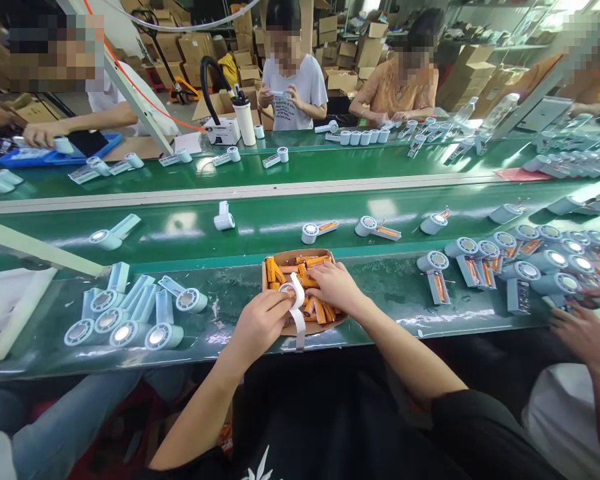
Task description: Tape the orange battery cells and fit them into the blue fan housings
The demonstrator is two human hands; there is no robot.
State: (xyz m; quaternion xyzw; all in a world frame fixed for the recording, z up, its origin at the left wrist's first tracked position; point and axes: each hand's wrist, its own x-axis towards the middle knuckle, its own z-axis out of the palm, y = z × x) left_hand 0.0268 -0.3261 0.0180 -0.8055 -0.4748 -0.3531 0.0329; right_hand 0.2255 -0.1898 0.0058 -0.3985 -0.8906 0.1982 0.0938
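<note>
My left hand is closed round a small white hand-held fan casing, its round head up by the fingers and its handle hanging toward me. My right hand reaches into a shallow cardboard tray full of orange cylindrical batteries, fingers curled down onto them; whether it holds one I cannot make out. A pile of pale blue fan casings lies on the green bench to the left. More casings with orange batteries fitted lie to the right.
A green conveyor belt carries single fan casings past. Across it, seated people handle similar parts. Another person's hand works at my right. A white tray sits at far left. Cardboard boxes fill the background.
</note>
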